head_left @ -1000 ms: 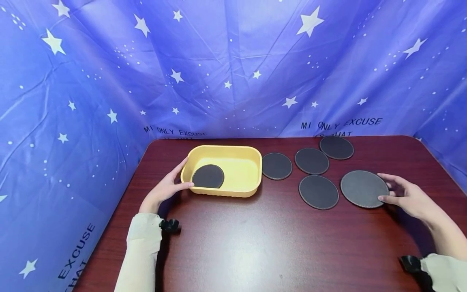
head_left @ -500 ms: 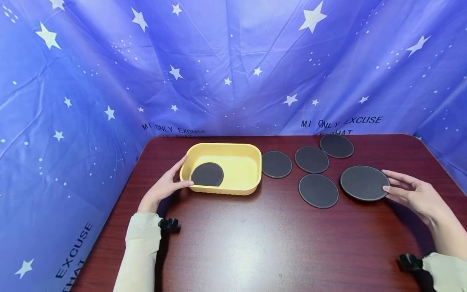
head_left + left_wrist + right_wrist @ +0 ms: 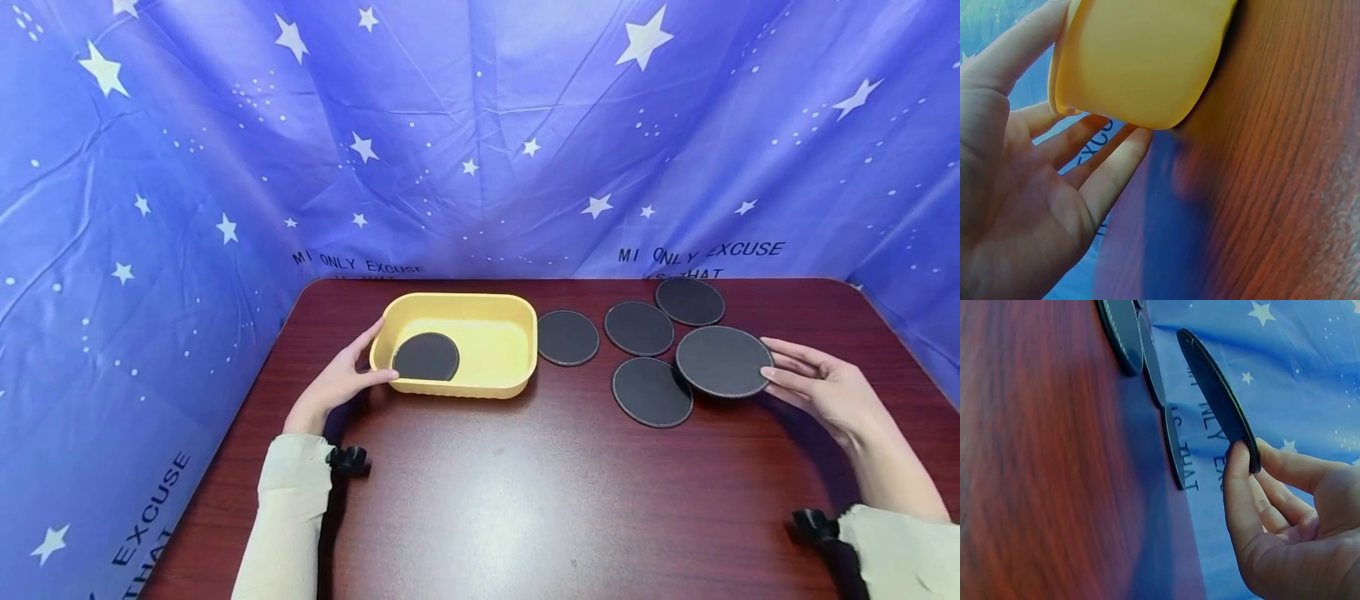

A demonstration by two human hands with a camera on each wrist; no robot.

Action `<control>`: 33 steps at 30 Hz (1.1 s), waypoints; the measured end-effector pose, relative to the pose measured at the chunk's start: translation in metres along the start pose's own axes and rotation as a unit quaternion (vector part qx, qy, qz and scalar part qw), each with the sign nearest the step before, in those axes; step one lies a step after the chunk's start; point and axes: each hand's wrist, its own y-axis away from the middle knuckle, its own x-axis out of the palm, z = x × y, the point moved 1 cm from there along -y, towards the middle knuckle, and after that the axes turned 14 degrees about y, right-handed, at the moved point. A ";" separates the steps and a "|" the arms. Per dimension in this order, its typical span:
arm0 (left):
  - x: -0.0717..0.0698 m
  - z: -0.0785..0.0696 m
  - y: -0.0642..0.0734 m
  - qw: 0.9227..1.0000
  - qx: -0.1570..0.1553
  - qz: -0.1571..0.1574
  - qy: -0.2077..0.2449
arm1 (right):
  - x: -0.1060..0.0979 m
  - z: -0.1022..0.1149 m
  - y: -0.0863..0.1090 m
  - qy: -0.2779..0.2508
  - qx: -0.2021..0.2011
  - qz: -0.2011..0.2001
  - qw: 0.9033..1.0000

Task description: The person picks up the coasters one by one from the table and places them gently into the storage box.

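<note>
With thumb and fingers my right hand (image 3: 817, 387) pinches the right edge of a round black coaster (image 3: 723, 361). The right wrist view shows this stitched coaster (image 3: 1219, 400) raised off the table, tilted on edge in that view. My left hand (image 3: 341, 379) holds the left end of a yellow plastic bin (image 3: 457, 388), thumb at the front rim and fingers along its far side. In the left wrist view the fingers (image 3: 1116, 172) reach against the bin's outer wall (image 3: 1141, 62). One black coaster (image 3: 426, 357) lies inside the bin, at its left.
Several more coasters lie flat on the dark red wooden table (image 3: 495, 492): one coaster (image 3: 567, 337) right beside the bin, another (image 3: 639, 327) further right, a nearer one (image 3: 651, 393), and one (image 3: 690, 301) at the back edge. A blue star-printed curtain (image 3: 480, 150) hangs behind.
My right hand has lifted its coaster off the table and moved it left, so it now overlaps the nearer coaster in the head view. The left hand and bin stay put.
</note>
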 end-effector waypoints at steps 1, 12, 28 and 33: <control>0.000 0.000 0.000 1.000 -0.002 -0.001 0.000 | 0.003 0.001 -0.002 0.000 -0.001 0.001 1.000; 0.000 -0.002 0.002 1.000 -0.020 -0.008 -0.018 | 0.028 0.006 -0.019 0.010 -0.002 -0.001 1.000; 0.001 -0.001 0.005 1.000 -0.014 -0.007 -0.008 | 0.055 0.010 -0.033 0.013 0.004 0.002 1.000; 0.001 -0.001 0.005 1.000 -0.010 -0.006 0.003 | 0.063 0.010 -0.037 0.014 0.007 -0.002 1.000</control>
